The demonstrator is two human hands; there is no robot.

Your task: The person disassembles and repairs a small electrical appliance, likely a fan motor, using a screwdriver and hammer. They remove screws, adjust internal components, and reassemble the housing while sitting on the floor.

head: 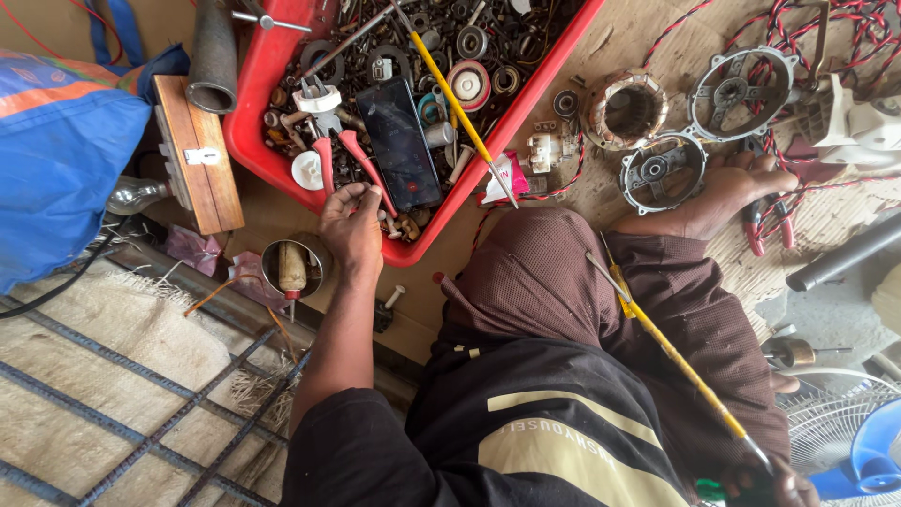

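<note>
My left hand [352, 225] reaches over the near rim of a red tray [258, 113]. Its fingertips are pinched together beside red-handled pliers [366, 169], and I cannot tell whether anything small is between them. My right hand [732, 188] lies flat on the cardboard floor with fingers spread and holds nothing. It rests next to a round black motor end cover [662, 171] and above a red-handled cutter [758, 230]. A long yellow screwdriver [671, 352] lies across my lap; another hand [784, 486] at the bottom right grips its end.
The tray holds bearings, several metal parts, a dark phone [401, 143] and a second yellow screwdriver [460, 103]. A copper stator [627, 111], a grey motor cover [741, 92], twisted red-black wires [826, 28], a tin can [293, 266], a wooden block [197, 155], a blue bag [66, 141] and a fan [845, 441] surround me.
</note>
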